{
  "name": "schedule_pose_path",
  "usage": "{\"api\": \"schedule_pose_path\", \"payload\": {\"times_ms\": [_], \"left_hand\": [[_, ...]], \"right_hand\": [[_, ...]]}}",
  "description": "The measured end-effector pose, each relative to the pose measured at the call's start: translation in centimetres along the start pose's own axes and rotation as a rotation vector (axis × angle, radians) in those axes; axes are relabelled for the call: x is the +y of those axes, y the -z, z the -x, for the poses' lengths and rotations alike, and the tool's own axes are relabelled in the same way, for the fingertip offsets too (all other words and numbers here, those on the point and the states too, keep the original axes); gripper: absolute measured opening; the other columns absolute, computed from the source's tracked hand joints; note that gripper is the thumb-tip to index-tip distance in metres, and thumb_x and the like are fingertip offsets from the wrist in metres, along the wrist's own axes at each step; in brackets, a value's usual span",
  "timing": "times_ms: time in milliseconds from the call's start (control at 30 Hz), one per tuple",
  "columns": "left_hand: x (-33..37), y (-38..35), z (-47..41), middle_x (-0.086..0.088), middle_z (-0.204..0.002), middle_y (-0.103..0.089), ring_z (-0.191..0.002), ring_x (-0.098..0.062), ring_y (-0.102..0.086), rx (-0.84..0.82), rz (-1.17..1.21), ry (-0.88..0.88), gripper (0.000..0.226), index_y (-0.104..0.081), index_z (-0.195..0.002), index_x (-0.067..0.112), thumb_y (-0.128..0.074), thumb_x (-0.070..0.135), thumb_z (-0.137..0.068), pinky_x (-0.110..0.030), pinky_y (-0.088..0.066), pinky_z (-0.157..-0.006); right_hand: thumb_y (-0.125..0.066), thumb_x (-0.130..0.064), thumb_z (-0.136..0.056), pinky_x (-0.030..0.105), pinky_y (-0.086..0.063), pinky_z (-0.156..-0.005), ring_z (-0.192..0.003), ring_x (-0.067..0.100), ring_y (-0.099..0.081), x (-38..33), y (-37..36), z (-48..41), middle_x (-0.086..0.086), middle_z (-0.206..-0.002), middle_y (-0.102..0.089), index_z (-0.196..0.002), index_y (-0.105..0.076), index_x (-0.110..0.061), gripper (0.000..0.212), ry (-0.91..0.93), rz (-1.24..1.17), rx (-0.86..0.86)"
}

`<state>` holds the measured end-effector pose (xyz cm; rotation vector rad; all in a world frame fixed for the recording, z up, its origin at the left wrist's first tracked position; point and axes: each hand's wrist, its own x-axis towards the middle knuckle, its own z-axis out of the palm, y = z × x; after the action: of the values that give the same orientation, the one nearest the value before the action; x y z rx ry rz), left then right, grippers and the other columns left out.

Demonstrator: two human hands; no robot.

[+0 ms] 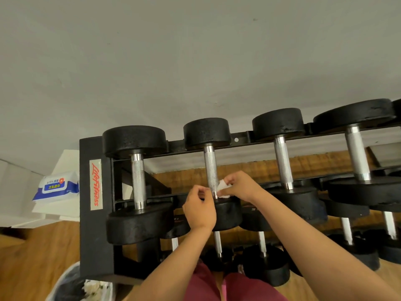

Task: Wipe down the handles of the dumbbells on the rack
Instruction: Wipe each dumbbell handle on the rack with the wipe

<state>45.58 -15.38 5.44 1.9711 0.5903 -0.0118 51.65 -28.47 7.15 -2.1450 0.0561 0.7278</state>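
**Inspection: second dumbbell, top tier, under wipe**

Your top tier of the black rack (95, 235) carries a row of dumbbells laid side by side, each with its long axis running front to back: one black round head toward the wall, the other toward you. The second dumbbell from the left (207, 131) is the one under your hands. Its handle (211, 168) is bright metal with a knurled middle and smooth polished collars at each end; it stands nearly upright in this view, leaning slightly left toward the top. The heads are matte black with a pitted, rough surface.

Your right hand (239, 186) is closed in a pinch on a crumpled white wipe (223, 185), pressed to the right side of the handle near its near end, just above the front head. Your left hand (200, 208) is curled against the left side of the same end, fingertips at the handle; whether it grips the wipe too, I cannot tell.

The neighbouring dumbbell on the left (135, 142) shows the same knurled finish. A blue-and-white wipe packet (57, 186) lies on a white ledge left of the rack. Lower tiers hold further dumbbells, partly hidden by your forearms.
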Motion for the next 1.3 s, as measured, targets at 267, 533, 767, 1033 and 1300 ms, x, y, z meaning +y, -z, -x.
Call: {"api": "schedule_pose_path", "payload": {"times_ms": [267, 533, 767, 1033, 1300], "left_hand": [[-0.6, 0.6, -0.5, 0.005, -0.082, -0.062, -0.08, -0.007, -0.059, -0.095, -0.033, -0.077, 0.01, -0.057, -0.08, 0.019, -0.064, 0.021, -0.086, -0.027, -0.051, -0.072], [-0.8, 0.4, -0.6, 0.005, -0.083, -0.061, -0.08, -0.003, -0.058, -0.078, -0.054, -0.079, 0.012, -0.059, -0.078, 0.016, -0.06, 0.017, -0.091, -0.013, -0.04, -0.067], [-1.1, 0.3, -0.7, 0.005, -0.085, -0.061, -0.081, -0.002, -0.057, -0.077, -0.062, -0.082, 0.013, -0.059, -0.079, 0.016, -0.059, 0.019, -0.092, -0.012, -0.039, -0.068], [-1.1, 0.3, -0.6, 0.005, -0.085, -0.061, -0.081, -0.002, -0.057, -0.072, -0.039, -0.076, 0.014, -0.059, -0.079, 0.016, -0.058, 0.019, -0.092, -0.013, -0.04, -0.068], [-0.8, 0.4, -0.5, 0.005, -0.083, -0.059, -0.079, 0.0, -0.055, -0.068, -0.021, -0.075, 0.016, -0.058, -0.077, 0.015, -0.058, 0.018, -0.093, -0.008, -0.039, -0.065]], "right_hand": [[-0.082, -0.028, -0.074, 0.032, -0.044, -0.095, -0.109, 0.016, -0.058, 0.0, -0.6, -0.8, 0.003, -0.113, -0.066, -0.114, -0.068, -0.007, 0.047, -0.048, -0.03, -0.058], [-0.081, -0.019, -0.076, 0.032, -0.05, -0.08, -0.079, 0.017, -0.063, 0.9, -1.1, 0.3, 0.0, -0.075, -0.068, -0.074, -0.069, -0.011, 0.014, 0.028, -0.253, 0.108], [-0.082, -0.023, -0.074, 0.021, -0.05, -0.074, -0.09, 0.013, -0.066, -0.2, -1.1, -0.8, 0.0, -0.092, -0.071, -0.093, -0.073, -0.011, 0.024, -0.018, -0.313, 0.081], [-0.078, -0.014, -0.079, 0.02, -0.05, -0.075, -0.089, 0.013, -0.066, -0.9, -2.0, -0.5, 0.001, -0.093, -0.072, -0.099, -0.072, -0.009, 0.022, -0.085, -0.627, 0.203], [-0.079, -0.012, -0.078, 0.021, -0.048, -0.076, -0.094, 0.013, -0.062, -1.6, -2.2, -1.1, 0.0, -0.1, -0.068, -0.102, -0.068, -0.014, 0.026, -0.139, -0.763, 0.319]]}}
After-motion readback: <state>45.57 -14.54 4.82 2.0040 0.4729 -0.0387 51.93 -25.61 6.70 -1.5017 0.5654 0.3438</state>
